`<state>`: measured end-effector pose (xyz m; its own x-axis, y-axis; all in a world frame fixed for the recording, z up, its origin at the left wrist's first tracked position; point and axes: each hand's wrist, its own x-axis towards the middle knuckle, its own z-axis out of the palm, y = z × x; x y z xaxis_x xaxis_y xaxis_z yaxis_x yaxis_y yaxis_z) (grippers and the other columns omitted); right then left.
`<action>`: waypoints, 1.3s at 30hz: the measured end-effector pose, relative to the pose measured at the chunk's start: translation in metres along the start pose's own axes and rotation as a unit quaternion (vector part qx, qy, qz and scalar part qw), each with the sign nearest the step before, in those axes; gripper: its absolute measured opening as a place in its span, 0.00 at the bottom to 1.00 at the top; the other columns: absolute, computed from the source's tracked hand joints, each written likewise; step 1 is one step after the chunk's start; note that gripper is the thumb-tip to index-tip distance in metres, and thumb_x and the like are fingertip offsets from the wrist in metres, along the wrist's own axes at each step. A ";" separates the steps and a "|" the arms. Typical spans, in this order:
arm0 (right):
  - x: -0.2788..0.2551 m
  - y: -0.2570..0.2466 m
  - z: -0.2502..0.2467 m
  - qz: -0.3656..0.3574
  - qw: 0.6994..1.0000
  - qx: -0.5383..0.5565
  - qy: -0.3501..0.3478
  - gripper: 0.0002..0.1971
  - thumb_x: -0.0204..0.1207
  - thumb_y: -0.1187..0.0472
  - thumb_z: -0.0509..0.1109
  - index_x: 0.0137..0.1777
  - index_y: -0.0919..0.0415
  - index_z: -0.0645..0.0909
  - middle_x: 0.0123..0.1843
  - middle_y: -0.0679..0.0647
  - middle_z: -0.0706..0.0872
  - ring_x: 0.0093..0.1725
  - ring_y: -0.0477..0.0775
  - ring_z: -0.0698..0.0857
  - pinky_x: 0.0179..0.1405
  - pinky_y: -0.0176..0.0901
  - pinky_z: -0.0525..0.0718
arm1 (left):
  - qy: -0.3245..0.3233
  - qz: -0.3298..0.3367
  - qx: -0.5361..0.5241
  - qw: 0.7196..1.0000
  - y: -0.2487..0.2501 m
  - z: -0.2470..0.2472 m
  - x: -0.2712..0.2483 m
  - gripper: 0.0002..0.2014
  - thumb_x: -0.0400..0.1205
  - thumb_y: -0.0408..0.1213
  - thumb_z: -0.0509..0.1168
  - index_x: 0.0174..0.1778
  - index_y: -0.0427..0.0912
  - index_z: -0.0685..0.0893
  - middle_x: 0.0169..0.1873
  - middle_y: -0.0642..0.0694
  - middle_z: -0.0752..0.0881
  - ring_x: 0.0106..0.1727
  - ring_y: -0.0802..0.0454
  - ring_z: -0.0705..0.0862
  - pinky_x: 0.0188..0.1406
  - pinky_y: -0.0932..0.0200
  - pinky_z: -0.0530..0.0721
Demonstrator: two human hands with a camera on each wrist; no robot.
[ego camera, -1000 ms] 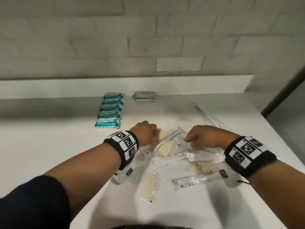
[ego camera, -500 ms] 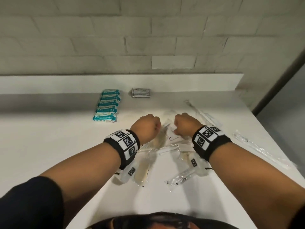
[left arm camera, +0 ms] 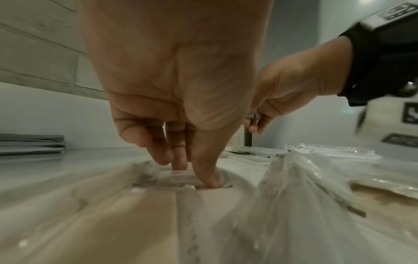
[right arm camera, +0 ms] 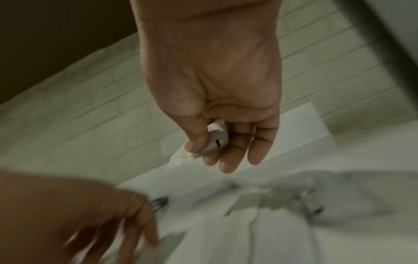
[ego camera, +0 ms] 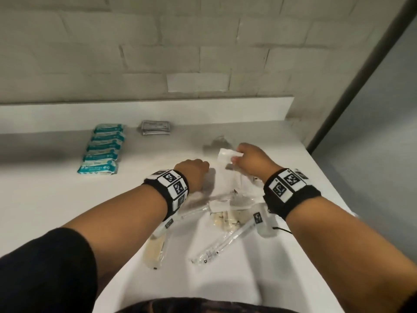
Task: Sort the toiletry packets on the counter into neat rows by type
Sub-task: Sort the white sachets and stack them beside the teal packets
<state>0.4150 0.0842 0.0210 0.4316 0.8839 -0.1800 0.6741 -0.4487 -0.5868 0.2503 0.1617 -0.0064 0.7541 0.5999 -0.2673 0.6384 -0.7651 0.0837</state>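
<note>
A loose pile of clear packets (ego camera: 228,213) lies on the white counter (ego camera: 56,199) between my wrists; some hold beige pads, one a comb-like strip. My left hand (ego camera: 198,175) sits curled over the pile's left edge, and its thumb (left arm camera: 210,171) and fingers pinch a clear packet (left arm camera: 181,180) against the counter. My right hand (ego camera: 239,158) is raised just beyond the pile and pinches a small white packet (ego camera: 225,154) between thumb and fingers (right arm camera: 228,160). A row of teal packets (ego camera: 102,150) lies at the back left.
A small stack of grey sachets (ego camera: 155,127) sits by the raised back ledge (ego camera: 203,109), right of the teal row. The counter's right edge (ego camera: 327,177) runs close to my right wrist. A brick wall stands behind.
My right hand has lifted the white packet out of the pile and carried it up and away from me. My left hand has stayed curled on the pile.
</note>
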 end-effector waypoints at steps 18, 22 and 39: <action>0.019 0.078 -0.042 0.089 0.992 -0.073 -0.061 0.14 0.76 0.64 0.69 0.61 0.62 0.77 0.54 0.63 0.86 0.38 0.59 0.84 0.28 0.41 0.79 | 0.022 -0.056 -0.181 0.982 0.035 -0.009 0.035 0.15 0.85 0.43 0.56 0.65 0.42 0.73 0.55 0.42 0.85 0.48 0.48 0.81 0.44 0.56 0.76; 0.036 0.070 -0.036 0.062 0.995 -0.082 -0.018 0.18 0.77 0.62 0.68 0.66 0.66 0.75 0.60 0.63 0.84 0.52 0.61 0.85 0.40 0.41 0.78 | -0.016 -0.038 -0.168 0.985 0.082 -0.011 0.050 0.14 0.81 0.49 0.62 0.50 0.40 0.80 0.41 0.47 0.82 0.45 0.48 0.80 0.42 0.57 0.74; 0.058 0.060 -0.017 -0.013 0.962 -0.233 -0.139 0.15 0.79 0.66 0.63 0.63 0.69 0.81 0.56 0.63 0.86 0.59 0.63 0.84 0.52 0.45 0.78 | 0.003 -0.184 -0.244 0.952 0.071 -0.001 0.064 0.37 0.72 0.49 0.74 0.72 0.37 0.66 0.57 0.42 0.83 0.55 0.44 0.84 0.47 0.55 0.83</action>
<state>0.4910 0.1066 -0.0114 0.2772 0.8676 -0.4128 0.9064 -0.3786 -0.1871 0.3442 0.1458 -0.0169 0.4658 0.8088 -0.3591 0.8540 -0.3045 0.4219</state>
